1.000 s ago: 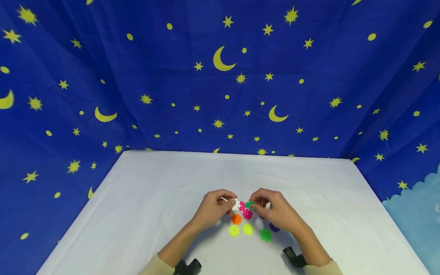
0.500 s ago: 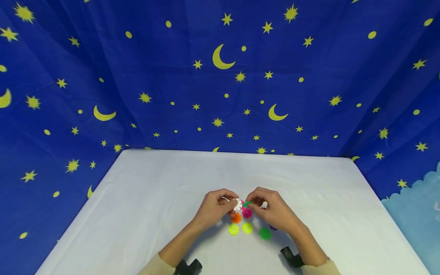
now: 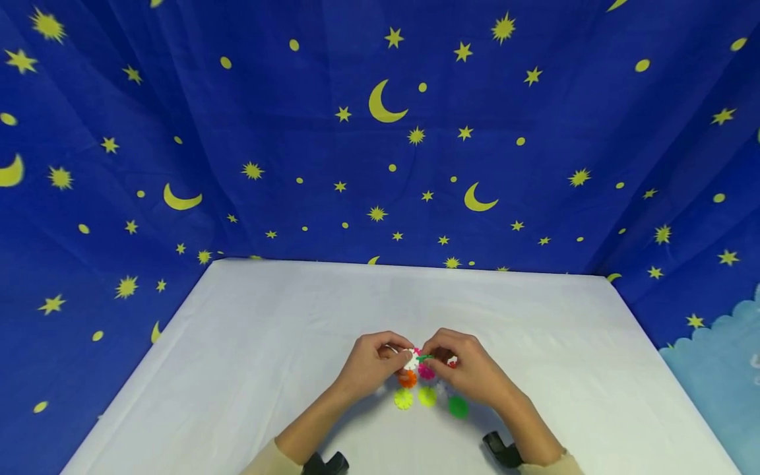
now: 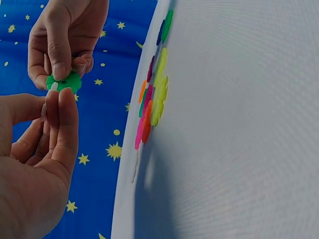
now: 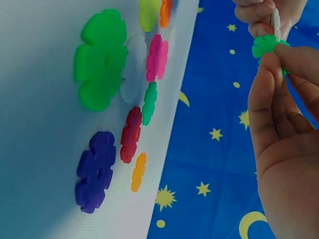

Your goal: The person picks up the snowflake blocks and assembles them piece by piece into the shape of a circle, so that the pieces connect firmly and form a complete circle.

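Note:
In the head view my left hand [image 3: 369, 364] pinches a white flower-shaped plastic disc [image 3: 411, 360] between thumb and fingers. My right hand [image 3: 466, 363] grips a green flower-shaped disc [image 3: 424, 357] by its edge, close against the white one. From the right wrist, the white disc [image 5: 276, 24] appears edge-on, meeting the notched rim of the green disc [image 5: 264, 46] at a right angle. Both are held up off the table. The left wrist view shows the green disc [image 4: 70, 82] nearly flat under the right thumb, while the left fingers hide most of the white one.
Several loose discs lie on the white table [image 3: 297, 310] beneath the hands: orange [image 3: 408, 379], pink [image 3: 426, 372], yellow [image 3: 427, 396], green [image 3: 458, 407], purple [image 5: 96, 172] and red [image 5: 131, 134]. Blue star-patterned cloth [image 3: 380, 152] surrounds the table's back and sides.
My right hand has moved slightly left, bringing the green disc up to the white one. The green disc has turned from face-on to nearly edge-on. The left hand has barely shifted.

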`<state>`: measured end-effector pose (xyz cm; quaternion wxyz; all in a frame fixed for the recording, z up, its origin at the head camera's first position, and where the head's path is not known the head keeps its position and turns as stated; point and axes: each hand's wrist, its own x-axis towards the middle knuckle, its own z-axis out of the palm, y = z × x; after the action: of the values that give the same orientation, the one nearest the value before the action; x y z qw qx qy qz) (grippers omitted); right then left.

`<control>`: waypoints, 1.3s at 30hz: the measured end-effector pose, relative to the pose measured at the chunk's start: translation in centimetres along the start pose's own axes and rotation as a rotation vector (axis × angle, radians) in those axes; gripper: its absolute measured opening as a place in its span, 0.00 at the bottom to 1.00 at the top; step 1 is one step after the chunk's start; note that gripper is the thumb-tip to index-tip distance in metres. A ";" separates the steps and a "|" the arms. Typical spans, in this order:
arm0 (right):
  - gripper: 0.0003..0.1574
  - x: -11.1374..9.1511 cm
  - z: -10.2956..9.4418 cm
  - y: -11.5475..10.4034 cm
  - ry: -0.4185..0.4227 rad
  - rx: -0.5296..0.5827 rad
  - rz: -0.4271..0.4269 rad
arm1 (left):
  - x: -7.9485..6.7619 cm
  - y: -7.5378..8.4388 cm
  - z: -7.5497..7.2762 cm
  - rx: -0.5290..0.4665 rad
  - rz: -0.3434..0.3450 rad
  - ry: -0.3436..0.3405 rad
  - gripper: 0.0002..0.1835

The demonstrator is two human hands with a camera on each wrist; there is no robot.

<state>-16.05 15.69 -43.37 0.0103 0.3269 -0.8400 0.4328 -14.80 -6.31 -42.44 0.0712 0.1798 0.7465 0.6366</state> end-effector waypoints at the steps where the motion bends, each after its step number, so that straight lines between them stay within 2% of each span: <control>1: 0.14 0.0 0.0 0.0 0.001 -0.005 0.001 | -0.1 0.2 0.0 -0.008 0.001 -0.001 0.07; 5: 0.16 0.0 0.2 -0.2 0.011 -0.016 -0.004 | -0.2 0.3 -0.1 -0.051 -0.016 -0.005 0.08; 14: 0.07 0.2 0.7 -0.3 0.041 -0.085 -0.069 | -0.1 0.3 -0.1 -0.099 -0.055 0.022 0.07; 17: 0.08 0.3 0.9 -0.2 0.058 -0.101 -0.092 | 0.0 0.3 0.0 -0.123 -0.062 0.032 0.07; 20: 0.11 0.3 1.0 -0.3 0.076 -0.115 -0.110 | 0.2 -0.3 0.1 -0.140 -0.062 0.038 0.07; 27: 0.12 0.2 1.5 -0.2 0.109 -0.141 -0.159 | 0.7 -3.0 0.3 -0.141 -0.060 0.055 0.05; 33: 0.11 0.0 1.7 -0.2 0.085 -0.146 -0.129 | 0.7 -3.4 0.4 -0.134 -0.047 0.055 0.05; 39: 0.09 0.2 1.6 -0.2 0.096 -0.141 -0.136 | 0.9 -3.2 0.4 -0.197 -0.075 0.058 0.09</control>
<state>-15.73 14.33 -44.18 0.1029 0.3605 -0.8429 0.3860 -16.07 -6.04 -45.52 0.0905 0.1254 0.6884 0.7087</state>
